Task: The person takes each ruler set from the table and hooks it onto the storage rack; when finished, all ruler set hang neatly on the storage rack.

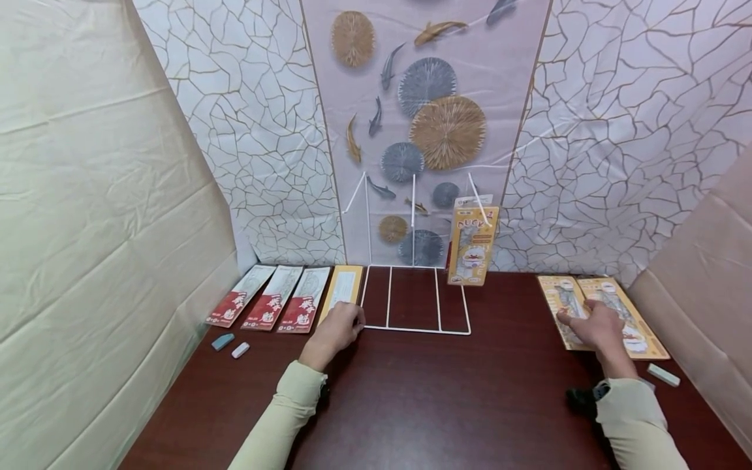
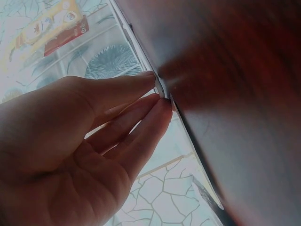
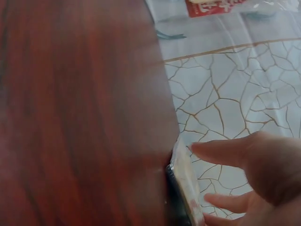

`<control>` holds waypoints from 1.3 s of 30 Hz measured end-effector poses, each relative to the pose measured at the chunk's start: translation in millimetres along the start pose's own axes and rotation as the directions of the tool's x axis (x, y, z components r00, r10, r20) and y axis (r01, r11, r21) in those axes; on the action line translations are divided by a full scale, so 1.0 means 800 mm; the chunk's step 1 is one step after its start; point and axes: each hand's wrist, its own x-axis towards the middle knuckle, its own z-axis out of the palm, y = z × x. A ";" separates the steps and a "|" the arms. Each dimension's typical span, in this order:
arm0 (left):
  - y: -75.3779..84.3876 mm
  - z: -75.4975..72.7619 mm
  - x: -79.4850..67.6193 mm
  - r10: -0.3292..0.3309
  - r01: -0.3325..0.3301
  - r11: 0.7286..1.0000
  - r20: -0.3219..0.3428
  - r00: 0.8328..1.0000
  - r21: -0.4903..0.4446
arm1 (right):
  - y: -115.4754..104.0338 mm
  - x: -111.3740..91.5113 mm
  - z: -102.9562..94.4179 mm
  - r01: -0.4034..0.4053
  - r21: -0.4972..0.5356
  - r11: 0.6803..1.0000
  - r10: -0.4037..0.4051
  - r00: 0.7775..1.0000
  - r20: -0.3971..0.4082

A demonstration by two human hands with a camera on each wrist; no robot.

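Observation:
My left hand [image 1: 336,331] is at the front left corner of a white wire display rack [image 1: 411,329], thumb and fingertips pinching its base wire in the left wrist view. Just beside that hand lies a yellow blister pack [image 1: 345,287] with a white label. A yellow pack printed DUCK [image 1: 472,248] hangs from the rack's right prong, with a red-edged pack partly hidden behind it. At the right, my right hand [image 1: 598,324] is over two flat yellow packs [image 1: 613,303], its thumb and fingers spread apart, gripping nothing.
Several red-and-white packs [image 1: 301,303] lie in a row at the left. A blue eraser-like block [image 1: 222,341] and a white one [image 1: 240,350] sit in front of them. Another pale block [image 1: 663,375] lies near the right wall. A patterned backdrop [image 1: 282,130] stands behind the table.

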 end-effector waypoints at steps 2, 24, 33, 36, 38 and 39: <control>0.000 -0.001 0.000 0.002 -0.002 1.000 0.005 1.000 -0.010 | 0.000 0.001 0.001 0.009 -0.075 0.997 -0.008 1.000 0.013; -0.002 0.000 0.001 -0.002 0.002 1.000 0.014 1.000 -0.007 | -0.022 -0.003 -0.008 -0.052 0.398 0.916 0.123 0.980 -0.155; -0.002 -0.002 -0.001 0.014 -0.014 1.000 0.004 1.000 -0.014 | -0.052 -0.011 -0.007 0.205 0.636 0.745 -0.077 0.972 -0.222; -0.002 -0.002 -0.001 0.018 -0.018 1.000 -0.001 1.000 -0.021 | -0.066 -0.016 -0.011 0.275 0.713 0.646 -0.117 0.958 -0.263; -0.002 -0.002 0.000 0.020 -0.020 1.000 -0.003 1.000 -0.021 | -0.075 -0.019 -0.016 0.312 0.772 0.554 -0.132 0.948 -0.288; -0.002 -0.001 0.000 0.021 -0.022 1.000 -0.005 1.000 -0.017 | -0.079 -0.021 -0.019 0.328 0.797 0.507 -0.139 0.944 -0.301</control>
